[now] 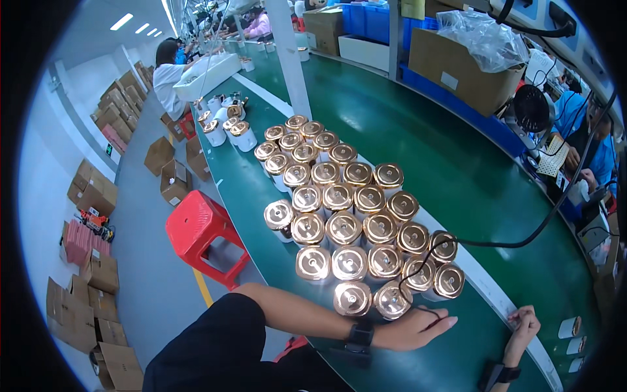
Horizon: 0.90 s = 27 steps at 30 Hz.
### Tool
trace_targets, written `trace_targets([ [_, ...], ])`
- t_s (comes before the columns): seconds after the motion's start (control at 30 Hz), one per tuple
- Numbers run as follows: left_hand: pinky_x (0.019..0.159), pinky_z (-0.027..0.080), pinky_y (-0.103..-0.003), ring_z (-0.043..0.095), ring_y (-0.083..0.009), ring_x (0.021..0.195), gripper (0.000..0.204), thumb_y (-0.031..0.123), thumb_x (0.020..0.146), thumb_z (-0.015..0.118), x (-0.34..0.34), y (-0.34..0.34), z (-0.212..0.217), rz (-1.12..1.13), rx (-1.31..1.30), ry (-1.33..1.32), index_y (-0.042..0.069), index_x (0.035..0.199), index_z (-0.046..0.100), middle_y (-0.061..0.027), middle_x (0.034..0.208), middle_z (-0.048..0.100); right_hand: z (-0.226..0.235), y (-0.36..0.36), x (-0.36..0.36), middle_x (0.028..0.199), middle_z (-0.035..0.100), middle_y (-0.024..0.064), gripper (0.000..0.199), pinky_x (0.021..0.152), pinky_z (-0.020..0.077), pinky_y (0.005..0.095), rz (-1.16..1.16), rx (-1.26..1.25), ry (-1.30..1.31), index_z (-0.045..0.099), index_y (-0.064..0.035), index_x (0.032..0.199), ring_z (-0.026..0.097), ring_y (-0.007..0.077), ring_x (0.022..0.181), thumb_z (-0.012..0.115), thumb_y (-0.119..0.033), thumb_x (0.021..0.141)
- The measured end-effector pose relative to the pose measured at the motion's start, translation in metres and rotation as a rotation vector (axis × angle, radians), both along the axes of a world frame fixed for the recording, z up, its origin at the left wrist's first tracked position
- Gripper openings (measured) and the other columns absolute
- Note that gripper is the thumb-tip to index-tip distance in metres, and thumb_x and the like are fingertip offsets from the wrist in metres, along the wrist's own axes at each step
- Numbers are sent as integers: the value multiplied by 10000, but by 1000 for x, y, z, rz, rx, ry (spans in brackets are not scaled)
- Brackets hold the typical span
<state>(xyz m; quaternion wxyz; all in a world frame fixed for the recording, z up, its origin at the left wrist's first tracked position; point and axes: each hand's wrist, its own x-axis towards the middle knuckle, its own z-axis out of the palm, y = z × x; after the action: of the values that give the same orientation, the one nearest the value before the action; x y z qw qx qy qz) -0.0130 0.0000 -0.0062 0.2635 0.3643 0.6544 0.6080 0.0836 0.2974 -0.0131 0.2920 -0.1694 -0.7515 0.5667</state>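
Observation:
A dense cluster of several white jars with shiny gold lids (pixel 344 228) stands on the green conveyor belt (pixel 424 150). My left hand (pixel 418 328) reaches across from the left, fingers stretched flat on the belt, just in front of the nearest jars (pixel 392 300); a black watch (pixel 360 336) sits on its wrist. My right hand (pixel 522 323), with a black wristband, rests with curled fingers on the white strip (pixel 486 287) along the belt and holds nothing that I can see. A thin black cable (pixel 542 225) loops over the nearest jars toward my left hand.
More gold-lidded jars (pixel 228 124) stand farther up the belt beside a white post (pixel 290 59). A red stool (pixel 202 235) and cardboard boxes (pixel 98 274) are on the floor at left. A bag-lined cardboard box (pixel 467 65), a small fan (pixel 532 108) and seated co-workers (pixel 591 147) are at right.

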Motion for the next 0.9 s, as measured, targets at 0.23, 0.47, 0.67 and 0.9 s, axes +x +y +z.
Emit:
trace_targets([
  [0.23, 560, 353, -410, 436, -330, 530, 367, 302, 1015, 431, -2, -3, 17, -17, -8, 40, 13, 795, 483, -169, 570, 392, -3, -3, 2, 821, 446, 51, 383, 591, 358, 231, -80, -5, 112, 309, -34, 601, 440, 113, 682, 470, -80, 945],
  [0.47, 551, 329, -416, 398, -342, 534, 386, 285, 1017, 429, -1, -7, 18, 6, 13, 0, 4, 752, 416, -181, 575, 348, 14, -15, 9, 921, 615, 70, 187, 646, 465, 234, -111, 36, -40, 589, 4, 763, 587, 145, 762, 551, -82, 925],
  [0.67, 564, 339, -417, 403, -316, 543, 402, 295, 1025, 404, -2, -9, 27, -10, 22, 28, 4, 748, 400, -172, 593, 344, 12, -13, 9, 920, 608, 64, 191, 642, 458, 225, -83, 80, -12, 564, 6, 748, 565, 137, 758, 534, -58, 925],
  [0.9, 617, 373, -423, 458, -332, 592, 391, 316, 1028, 383, 1, -9, 17, 6, 10, 121, 4, 795, 415, -176, 619, 370, -2, -3, 14, 967, 631, 107, 175, 728, 535, 270, -113, 61, -31, 598, 33, 871, 645, 196, 838, 521, -99, 956],
])
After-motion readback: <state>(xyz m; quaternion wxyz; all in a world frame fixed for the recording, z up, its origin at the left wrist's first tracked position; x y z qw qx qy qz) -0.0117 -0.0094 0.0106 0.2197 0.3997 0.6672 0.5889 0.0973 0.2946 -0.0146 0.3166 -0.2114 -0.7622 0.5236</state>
